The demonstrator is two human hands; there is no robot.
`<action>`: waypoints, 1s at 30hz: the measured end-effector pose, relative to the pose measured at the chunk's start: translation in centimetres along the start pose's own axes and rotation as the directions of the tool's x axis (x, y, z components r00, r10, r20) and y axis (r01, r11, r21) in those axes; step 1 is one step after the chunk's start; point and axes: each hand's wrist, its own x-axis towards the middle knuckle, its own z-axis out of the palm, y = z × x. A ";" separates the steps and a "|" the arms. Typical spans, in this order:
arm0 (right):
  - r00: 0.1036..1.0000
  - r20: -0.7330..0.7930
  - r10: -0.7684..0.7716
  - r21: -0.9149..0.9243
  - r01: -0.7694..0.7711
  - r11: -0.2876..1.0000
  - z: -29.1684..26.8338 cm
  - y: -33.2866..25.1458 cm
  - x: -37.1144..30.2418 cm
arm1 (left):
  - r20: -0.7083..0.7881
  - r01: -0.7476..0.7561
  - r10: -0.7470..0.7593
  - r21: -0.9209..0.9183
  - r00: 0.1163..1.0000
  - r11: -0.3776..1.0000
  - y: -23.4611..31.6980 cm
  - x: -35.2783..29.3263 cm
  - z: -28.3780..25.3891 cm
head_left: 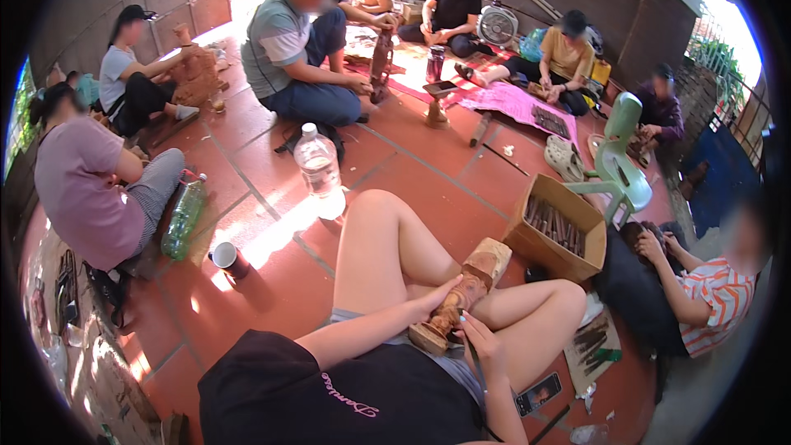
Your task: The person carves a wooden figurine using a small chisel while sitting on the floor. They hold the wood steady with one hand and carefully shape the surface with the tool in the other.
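Observation:
A carved wooden piece (472, 283) lies slantwise across my lap, with square blocks at its ends and a turned, figured middle. My left hand (441, 298) is closed around its middle from the left side. Close to the lower end, my right hand (484, 348) is closed on a slim dark carving tool (473, 358), its upper end against the wood. The tool's tip is too small to make out. Beside my right thigh, a phone (538, 395) rests on the floor, near a pale cloth (608, 363) with several dark tools on it.
A cardboard box (544, 249) full of slim tools stands beyond my right knee, near a green plastic chair (621, 161). Ahead-left are a large water bottle (318, 156), a mug (229, 260) and a green bottle (183, 218). Several people sit around, one close at my right (700, 301).

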 end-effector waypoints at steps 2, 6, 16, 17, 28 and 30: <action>1.000 0.008 0.023 0.043 -0.024 0.999 -1.0 -0.7 1.3 | 0.109 0.060 -0.055 -0.048 0.993 0.997 0.0 -0.5 0.7; 0.997 -0.072 0.022 -0.031 -0.024 0.999 0.3 1.2 2.9 | 0.131 -0.006 0.009 -0.023 0.991 1.000 -0.4 0.4 -0.8; 0.998 -0.017 0.058 -0.073 -0.059 0.996 -1.3 -1.1 -1.4 | 0.057 0.107 -0.106 -0.016 0.993 0.994 -2.7 1.3 -1.3; 0.998 -0.005 0.068 -0.052 -0.068 0.996 -1.0 -0.5 -0.8 | 0.031 0.106 -0.106 0.001 0.994 0.994 -2.2 1.3 -1.7; 0.991 -0.098 -0.089 -0.090 0.080 0.993 0.9 2.2 -2.3 | -0.076 -0.025 0.033 0.108 0.997 0.994 -0.2 1.0 1.3; 0.996 -0.093 -0.006 -0.064 0.000 0.998 0.4 1.7 -2.1 | 0.059 0.018 -0.027 0.154 0.998 0.988 -0.7 2.4 -2.8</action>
